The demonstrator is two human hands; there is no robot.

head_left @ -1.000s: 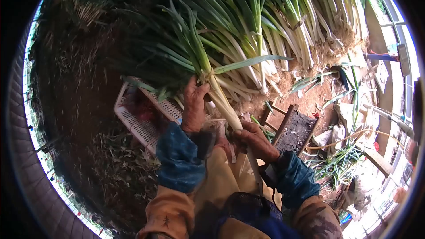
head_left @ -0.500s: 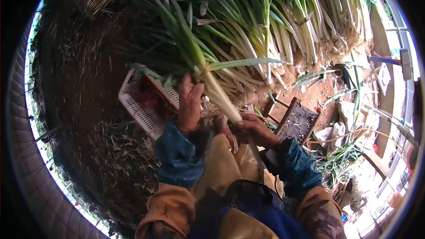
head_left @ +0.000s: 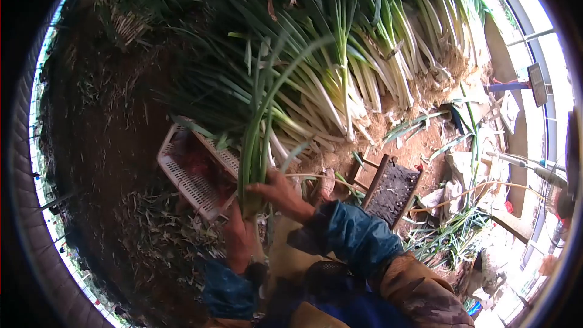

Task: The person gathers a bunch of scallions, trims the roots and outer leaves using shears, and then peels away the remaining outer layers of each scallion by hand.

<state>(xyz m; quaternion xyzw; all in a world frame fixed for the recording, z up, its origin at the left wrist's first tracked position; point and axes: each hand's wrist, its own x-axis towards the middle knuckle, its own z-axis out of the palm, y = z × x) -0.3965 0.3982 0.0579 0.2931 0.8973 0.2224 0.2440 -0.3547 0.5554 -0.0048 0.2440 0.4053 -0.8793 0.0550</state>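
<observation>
Dirt floor: littered with shredded leaves [head_left: 164,231]; a perforated crate [head_left: 185,177] is set near the hands.
Piled green onions [head_left: 340,88]: laid side by side ahead, roots toward the lower right.
Held green onion [head_left: 250,173]: located in front of the body, beside the crate, leaves pointed upward; its lower shaft is partly hidden.
Left hand [head_left: 238,240]: clamped around the shaft, just below the leaves.
Right hand [head_left: 284,197]: laid against the leaf bases; whether its fingers are closed cannot be told through the blur.
Weight and feel: judged light, firm in the shaft, floppy and easily creased in the leaves, perhaps slick where peeled.
Best hold: shaft below the fork, gripped gently.
</observation>
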